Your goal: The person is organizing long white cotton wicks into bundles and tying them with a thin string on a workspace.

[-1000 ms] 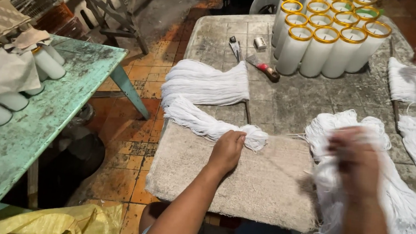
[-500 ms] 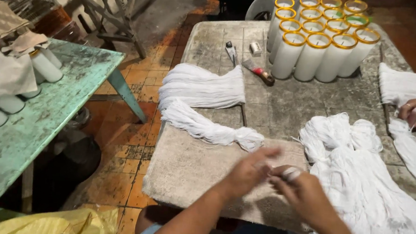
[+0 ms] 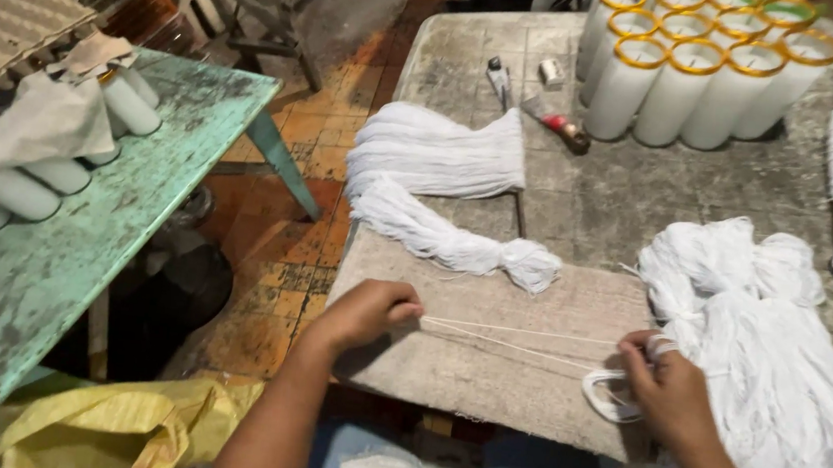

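Looking down from the head view, line by line:

Left hand: the left hand [image 3: 369, 312] is resting on the near edge of the grey table [image 3: 485, 371], fingers closed narrow and pinching the ends of the white strings [image 3: 518, 339].

Right hand: the right hand [image 3: 669, 387] is closing around the other end of the same strings, and a small loop [image 3: 608, 393] is hanging from its fingers; the grip is tight on the string, not wide.

Strings: they are stretching almost straight between the two hands, lying just above the table top, near its front edge.

Big pile: the loose white string pile [image 3: 777, 366] is lying just beside the right hand, touching it at the wrist side.

Two bundles: a flat bundle [image 3: 439, 151] and a twisted bundle [image 3: 456, 238] are lying farther back on the table, apart from both hands.

Candles: tall white glass candles [image 3: 697, 73] are standing together at the far side, well apart.

Small tools: a red-handled tool [image 3: 566, 129] is lying near the candles.

Other table: the green table [image 3: 85, 235] at the left is carrying more candles lying on their sides.

Risk, tangling: I judge the loop could catch loose strands from the big pile, because they are so close.

Risk, slipping: the pinch of the left hand is small, so a strong pull could free the ends.

Risk, uneven length: if one string is slacker, the pair may come out unequal.
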